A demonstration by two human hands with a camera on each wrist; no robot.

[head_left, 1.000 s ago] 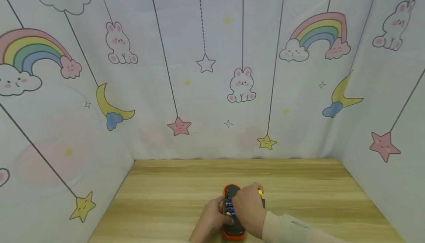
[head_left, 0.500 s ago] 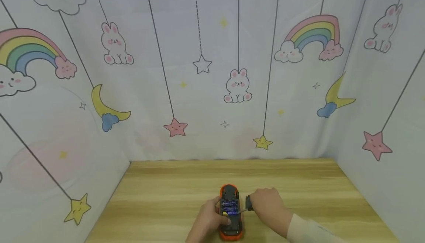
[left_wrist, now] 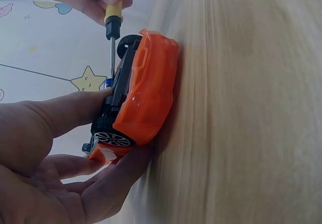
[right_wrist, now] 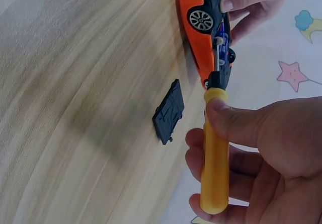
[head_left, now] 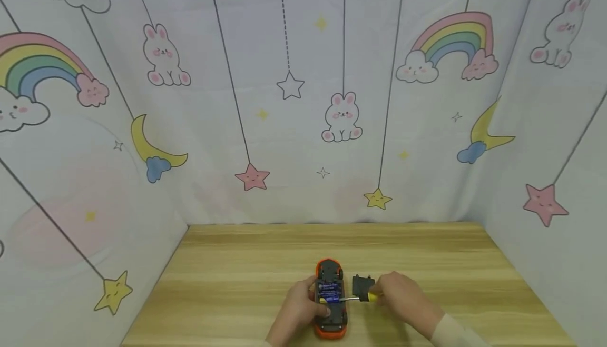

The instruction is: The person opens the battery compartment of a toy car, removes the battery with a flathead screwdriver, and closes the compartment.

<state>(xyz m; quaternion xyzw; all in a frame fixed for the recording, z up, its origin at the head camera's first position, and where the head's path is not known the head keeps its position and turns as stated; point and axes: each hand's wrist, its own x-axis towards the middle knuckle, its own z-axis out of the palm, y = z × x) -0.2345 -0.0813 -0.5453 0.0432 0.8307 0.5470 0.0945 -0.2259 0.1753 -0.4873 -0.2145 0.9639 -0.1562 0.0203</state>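
An orange toy car [head_left: 330,331] lies upside down on the wooden table, its black underside up. Blue batteries [head_left: 328,288] show in its open compartment. My left hand [head_left: 299,307] grips the car from the left, thumb on the underside and fingers along the body in the left wrist view. My right hand [head_left: 403,297] holds a screwdriver [right_wrist: 215,158] by its yellow handle. Its metal shaft reaches over the car's side, the tip right at the batteries. A black battery cover [right_wrist: 169,112] rests on the table to the right of the car.
The wooden table [head_left: 237,263] stretches around the car. White cloth walls [head_left: 303,141] printed with rabbits, stars and rainbows stand at the back and both sides.
My right hand has moved right from over the car, and the black cover now lies on the table. The screwdriver tip now points at the batteries. My left hand keeps its grip.
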